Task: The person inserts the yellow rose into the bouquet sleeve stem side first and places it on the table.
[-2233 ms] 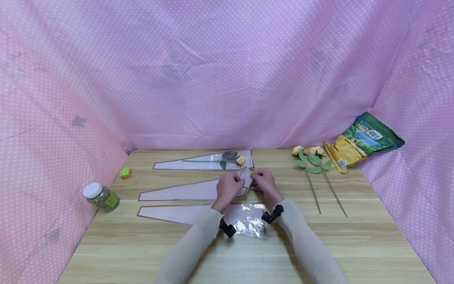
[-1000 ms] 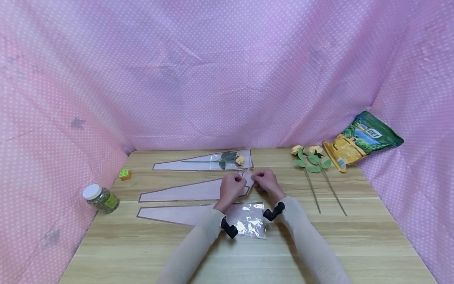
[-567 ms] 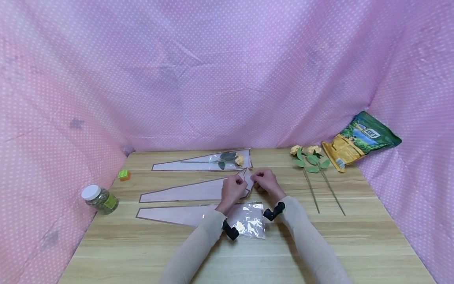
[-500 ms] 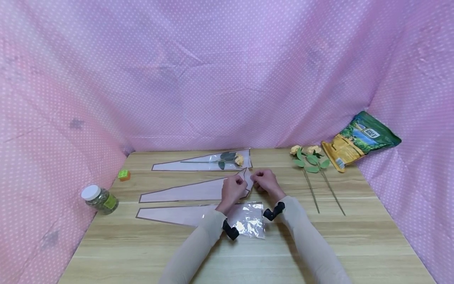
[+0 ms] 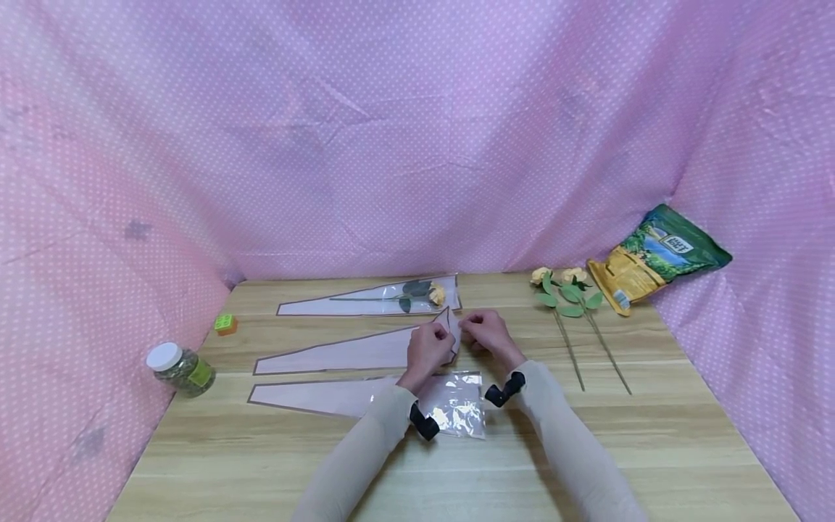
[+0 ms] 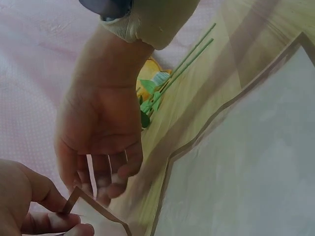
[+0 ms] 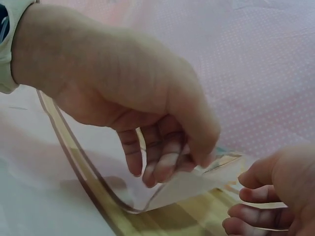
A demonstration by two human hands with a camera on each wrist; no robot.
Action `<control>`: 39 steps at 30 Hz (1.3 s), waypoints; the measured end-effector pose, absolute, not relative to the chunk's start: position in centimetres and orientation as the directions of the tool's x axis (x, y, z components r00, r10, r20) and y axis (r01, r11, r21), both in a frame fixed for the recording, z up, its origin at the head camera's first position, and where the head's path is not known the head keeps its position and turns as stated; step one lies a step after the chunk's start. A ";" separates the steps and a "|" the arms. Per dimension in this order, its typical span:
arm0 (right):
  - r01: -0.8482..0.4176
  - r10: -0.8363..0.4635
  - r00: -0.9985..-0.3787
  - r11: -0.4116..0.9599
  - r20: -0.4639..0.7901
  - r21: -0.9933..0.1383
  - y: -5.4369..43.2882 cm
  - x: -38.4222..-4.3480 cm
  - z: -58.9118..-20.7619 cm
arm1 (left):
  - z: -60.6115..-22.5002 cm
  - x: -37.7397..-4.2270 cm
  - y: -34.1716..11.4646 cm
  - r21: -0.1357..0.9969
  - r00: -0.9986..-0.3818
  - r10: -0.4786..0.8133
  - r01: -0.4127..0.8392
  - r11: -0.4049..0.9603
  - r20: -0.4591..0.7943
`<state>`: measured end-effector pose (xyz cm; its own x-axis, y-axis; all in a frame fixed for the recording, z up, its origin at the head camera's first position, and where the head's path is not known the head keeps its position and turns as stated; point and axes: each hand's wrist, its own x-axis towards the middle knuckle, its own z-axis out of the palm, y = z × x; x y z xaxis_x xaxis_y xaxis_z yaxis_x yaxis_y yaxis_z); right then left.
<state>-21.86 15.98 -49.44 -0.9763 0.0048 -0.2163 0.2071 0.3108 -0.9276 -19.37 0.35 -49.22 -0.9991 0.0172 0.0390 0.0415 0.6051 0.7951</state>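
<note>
"Pink dotted cloth [image 5: 391, 145] hangs behind and beside our wooden table [image 5: 417, 478]. Where do we have our hands?"

"At the middle wrapper [image 5: 346, 351], pale with a dark border, lying between two others with its wide end lifted. We pinch a bordered corner of that end in our left hand [image 5: 427, 351]."

"And our right hand [image 5: 488, 335]?"

"Just beside it. We have thumb and forefinger nipping the edge at the same end, a narrow gap between the two hands."

"What do we see around them?"

"Farther from us, the upper wrapper [image 5: 313, 307] holds a yellow rose [image 5: 436, 293], bloom toward the wide end. Nearest us, the shiny lower wrapper [image 5: 450, 402] passes beneath our left forearm [image 5: 355, 460]. To our right lie two loose roses [image 5: 572, 293], near a green and yellow bag [image 5: 659, 257]. At our left we have a white-lidded jar [image 5: 183, 371] and a small green-and-orange block [image 5: 225, 324]."
</note>
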 end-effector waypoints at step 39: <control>0.114 0.209 -0.976 0.731 0.062 -0.673 32.7 -21.0 -47.8 | -50.2 -19.3 0.4 0.811 -1.000 0.026 0.005 0.585 -0.012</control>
<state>-20.99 32.65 -47.80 -0.9759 0.2092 0.0622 0.1139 0.7312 -0.6726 -19.28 0.41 -50.19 -0.9996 0.0261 -0.0121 0.0054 0.5849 0.8111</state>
